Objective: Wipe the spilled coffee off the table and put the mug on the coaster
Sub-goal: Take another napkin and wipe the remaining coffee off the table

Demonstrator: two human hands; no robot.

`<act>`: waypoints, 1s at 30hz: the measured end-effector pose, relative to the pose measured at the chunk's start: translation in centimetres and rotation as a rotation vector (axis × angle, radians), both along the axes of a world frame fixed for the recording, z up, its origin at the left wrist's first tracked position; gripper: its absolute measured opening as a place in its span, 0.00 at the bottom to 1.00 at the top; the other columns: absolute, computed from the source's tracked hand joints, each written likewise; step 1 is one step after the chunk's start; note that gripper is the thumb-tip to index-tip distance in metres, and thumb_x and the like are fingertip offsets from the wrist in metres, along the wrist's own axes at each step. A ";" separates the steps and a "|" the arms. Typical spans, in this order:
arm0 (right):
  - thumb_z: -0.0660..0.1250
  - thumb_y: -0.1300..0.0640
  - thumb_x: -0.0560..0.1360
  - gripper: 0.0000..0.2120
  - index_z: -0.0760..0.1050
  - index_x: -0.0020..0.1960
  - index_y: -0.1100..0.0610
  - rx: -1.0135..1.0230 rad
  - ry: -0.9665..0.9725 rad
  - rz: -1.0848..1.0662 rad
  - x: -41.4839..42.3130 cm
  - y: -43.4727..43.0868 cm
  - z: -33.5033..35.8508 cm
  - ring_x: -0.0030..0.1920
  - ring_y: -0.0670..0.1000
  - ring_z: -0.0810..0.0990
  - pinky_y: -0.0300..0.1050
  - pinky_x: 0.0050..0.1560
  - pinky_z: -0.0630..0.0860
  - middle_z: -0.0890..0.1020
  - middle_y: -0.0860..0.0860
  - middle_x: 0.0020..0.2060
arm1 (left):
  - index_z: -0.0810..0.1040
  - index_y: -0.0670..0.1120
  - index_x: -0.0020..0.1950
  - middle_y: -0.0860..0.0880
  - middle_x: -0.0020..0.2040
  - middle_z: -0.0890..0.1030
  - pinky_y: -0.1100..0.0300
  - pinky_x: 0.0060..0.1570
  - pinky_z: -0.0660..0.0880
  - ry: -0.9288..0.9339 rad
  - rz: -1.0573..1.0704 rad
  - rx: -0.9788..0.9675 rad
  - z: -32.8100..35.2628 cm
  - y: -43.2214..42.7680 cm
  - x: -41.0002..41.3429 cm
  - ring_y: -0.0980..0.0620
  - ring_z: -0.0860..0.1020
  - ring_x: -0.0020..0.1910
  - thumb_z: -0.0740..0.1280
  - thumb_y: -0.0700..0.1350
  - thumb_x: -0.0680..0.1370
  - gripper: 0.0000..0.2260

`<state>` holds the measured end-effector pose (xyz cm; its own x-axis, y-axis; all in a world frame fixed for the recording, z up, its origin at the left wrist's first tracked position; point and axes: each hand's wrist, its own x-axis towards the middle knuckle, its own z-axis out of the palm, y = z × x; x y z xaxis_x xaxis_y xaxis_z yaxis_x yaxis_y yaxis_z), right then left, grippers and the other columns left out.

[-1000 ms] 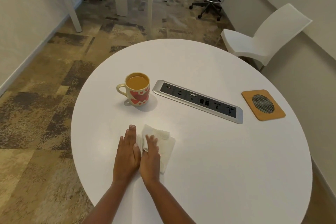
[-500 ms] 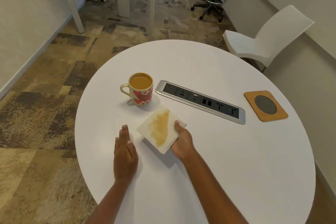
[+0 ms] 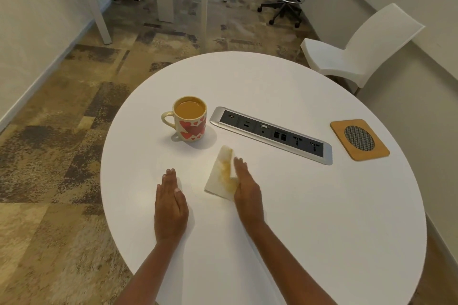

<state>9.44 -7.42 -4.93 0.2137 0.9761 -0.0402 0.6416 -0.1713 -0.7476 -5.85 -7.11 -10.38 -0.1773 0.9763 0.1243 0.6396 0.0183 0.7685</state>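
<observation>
Nearest the camera, the left hand lies flat and open on the white bench, palm down, fingers together, holding nothing; it sits about where it was a second ago. Just beside it to the right, the right hand has changed its job. A second ago it pressed the napkin flat against the bench next to the left hand; half a second ago it had lifted the napkin and turned the stained face up. Now the hand is nearly open, fingers straight, with the napkin's right edge under or against the palm and the brown coffee stain showing up the middle. Whether the thumb pinches the paper I cannot tell.

The patch of bench between the hands looks white and dry, so the wipe seems done or close to it, though a faint film would not show here.

Farther back, the mug, full of coffee and printed with hearts, stands upright left of the socket strip. The coaster lies well apart on the far right, past the strip and bare. That carry is the step left, and a mug this full will slop if moved quickly.
</observation>
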 end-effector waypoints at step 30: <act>0.51 0.72 0.78 0.25 0.48 0.73 0.71 -0.329 -0.558 0.341 -4.9 0.8 -2.2 0.75 0.64 0.55 0.52 0.74 0.56 0.55 0.68 0.73 | 0.62 0.39 0.71 0.41 0.72 0.66 0.56 0.71 0.51 0.070 -0.022 -0.070 0.4 0.1 0.0 0.45 0.62 0.73 0.48 0.44 0.76 0.23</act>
<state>4.55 -6.57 -7.11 -0.0257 0.9482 -0.3167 0.9698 -0.0532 -0.2380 -5.84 -7.05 -9.94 -0.1493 0.9865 0.0671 0.6924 0.0559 0.7193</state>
